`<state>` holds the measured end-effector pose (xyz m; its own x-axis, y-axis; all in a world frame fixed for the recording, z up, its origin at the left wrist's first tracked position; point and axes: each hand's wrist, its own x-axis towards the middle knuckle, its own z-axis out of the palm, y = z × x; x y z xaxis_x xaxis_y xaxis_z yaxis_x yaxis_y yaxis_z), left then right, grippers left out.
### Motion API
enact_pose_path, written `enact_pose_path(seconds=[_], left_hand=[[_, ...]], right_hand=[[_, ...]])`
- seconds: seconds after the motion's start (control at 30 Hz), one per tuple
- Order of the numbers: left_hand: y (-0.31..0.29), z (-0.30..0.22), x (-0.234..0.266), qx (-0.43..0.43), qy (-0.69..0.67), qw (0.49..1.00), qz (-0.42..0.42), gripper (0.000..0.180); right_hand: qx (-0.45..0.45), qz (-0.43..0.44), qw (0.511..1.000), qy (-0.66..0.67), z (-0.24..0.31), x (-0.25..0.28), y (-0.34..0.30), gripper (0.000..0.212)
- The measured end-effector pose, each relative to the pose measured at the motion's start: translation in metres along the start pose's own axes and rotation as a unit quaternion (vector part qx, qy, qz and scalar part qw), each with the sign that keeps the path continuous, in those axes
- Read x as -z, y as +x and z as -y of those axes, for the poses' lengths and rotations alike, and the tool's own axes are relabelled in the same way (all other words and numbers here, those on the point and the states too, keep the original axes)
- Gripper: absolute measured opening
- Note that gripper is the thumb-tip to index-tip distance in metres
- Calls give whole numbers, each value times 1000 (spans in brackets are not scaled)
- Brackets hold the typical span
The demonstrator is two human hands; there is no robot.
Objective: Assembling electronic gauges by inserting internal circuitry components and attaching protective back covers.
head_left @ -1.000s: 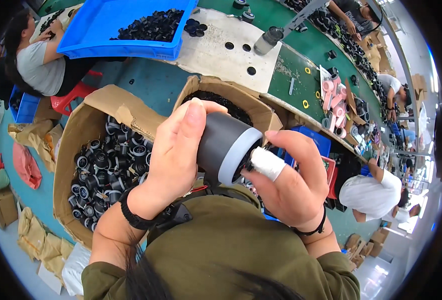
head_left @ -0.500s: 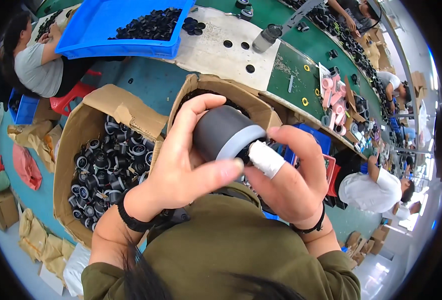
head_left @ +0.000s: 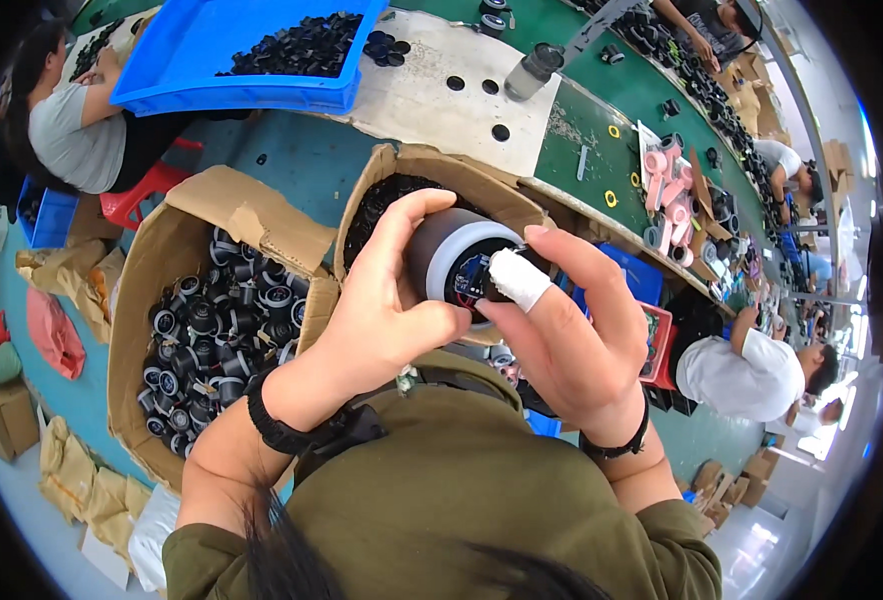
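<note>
My left hand is wrapped round a black cylindrical housing with a grey ring at its rim, held in front of my chest. Its end is tilted up toward me, and inside show a dark blue circuit board and a bit of red wire. At the right side of that opening, my right hand pinches a small dark piece between thumb and fingers. White tape wraps one of its fingertips. Most of the dark piece is hidden by the fingers, so its kind cannot be made out.
A cardboard box of similar black units stands at left; another box with black contents is behind my hands. On the bench are a blue tray of black parts, a bottle and pink housings. Co-workers sit at left and right.
The housing has turned so its open end faces me, bringing the circuit board into sight. My left thumb has shifted to the rim, and my right fingers have moved slightly with the dark piece.
</note>
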<state>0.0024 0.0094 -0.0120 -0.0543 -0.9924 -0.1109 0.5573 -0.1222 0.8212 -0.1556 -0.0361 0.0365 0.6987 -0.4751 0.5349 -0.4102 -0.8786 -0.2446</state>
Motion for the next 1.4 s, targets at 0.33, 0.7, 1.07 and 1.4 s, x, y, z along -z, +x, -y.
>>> enact_pose_path(seconds=[0.33,0.7,1.07,1.4], left_hand=[[1,4,-6,5,42,998,-55,65],[-4,-4,-14,-76,47,992,-93,58],[-10,-3,-17,-138,116,977,-111,63],[-16,5,-13,-166,238,952,-94,68]], right_hand=[[-59,-67,989,118,-5,8,-1,32],[-96,-49,957,269,0,-2,-18,38],[-76,-62,967,237,3,-8,-16,36],[-51,-49,983,170,6,-5,-11,34]])
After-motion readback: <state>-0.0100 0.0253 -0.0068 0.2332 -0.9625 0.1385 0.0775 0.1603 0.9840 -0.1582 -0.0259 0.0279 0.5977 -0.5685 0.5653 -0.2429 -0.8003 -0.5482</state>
